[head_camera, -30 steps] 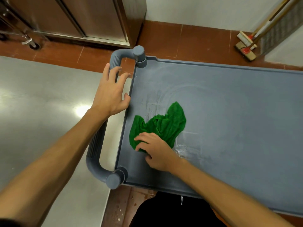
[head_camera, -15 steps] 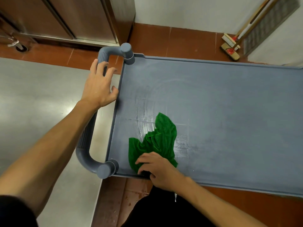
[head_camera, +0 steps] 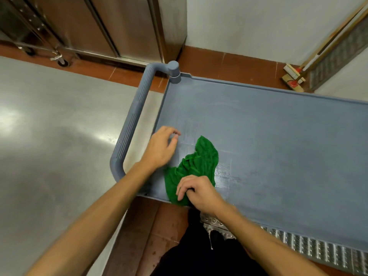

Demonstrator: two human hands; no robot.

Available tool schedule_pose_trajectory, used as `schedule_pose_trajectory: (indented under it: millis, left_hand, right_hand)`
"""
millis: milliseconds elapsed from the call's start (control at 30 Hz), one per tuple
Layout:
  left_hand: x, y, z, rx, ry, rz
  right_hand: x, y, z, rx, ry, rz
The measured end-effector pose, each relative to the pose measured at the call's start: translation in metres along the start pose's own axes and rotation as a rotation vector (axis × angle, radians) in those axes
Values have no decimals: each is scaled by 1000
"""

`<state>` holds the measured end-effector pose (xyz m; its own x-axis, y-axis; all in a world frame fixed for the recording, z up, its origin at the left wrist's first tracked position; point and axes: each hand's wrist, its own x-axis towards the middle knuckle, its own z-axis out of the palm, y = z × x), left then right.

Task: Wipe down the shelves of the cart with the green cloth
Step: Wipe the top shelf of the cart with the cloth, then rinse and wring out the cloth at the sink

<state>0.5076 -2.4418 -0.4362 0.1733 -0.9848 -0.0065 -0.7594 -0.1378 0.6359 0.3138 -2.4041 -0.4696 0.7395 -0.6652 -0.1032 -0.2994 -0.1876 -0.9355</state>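
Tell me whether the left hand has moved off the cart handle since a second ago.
Yes. The left hand has left the cart handle and come inward over the top shelf, now beside the green cloth that the right hand grips.

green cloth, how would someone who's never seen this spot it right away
Find the grey cart's top shelf, then its near-left corner by the handle. The green cloth lies crumpled there, under the right hand, the only bright green thing on the grey surface.
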Motion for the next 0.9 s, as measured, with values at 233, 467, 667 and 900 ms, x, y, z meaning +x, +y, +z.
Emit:
schedule_pose_trajectory:
  millis: [233, 467, 667, 900]
  left_hand:
    - [-72, 25, 18, -451, -116, -388]
    - [-125, 67, 21, -730, 16, -564]
    - [-147, 106, 17, -773, 127, -553]
    - [-209, 135, 29, -497, 254, -412]
  right_hand:
    - [-6, -20, -33, 122, 99, 48]
    - [-15, -76, -67, 173, 95, -103]
    - [-28, -128, -88, 214, 65, -289]
    - [-61, -192, -95, 250, -81, -486]
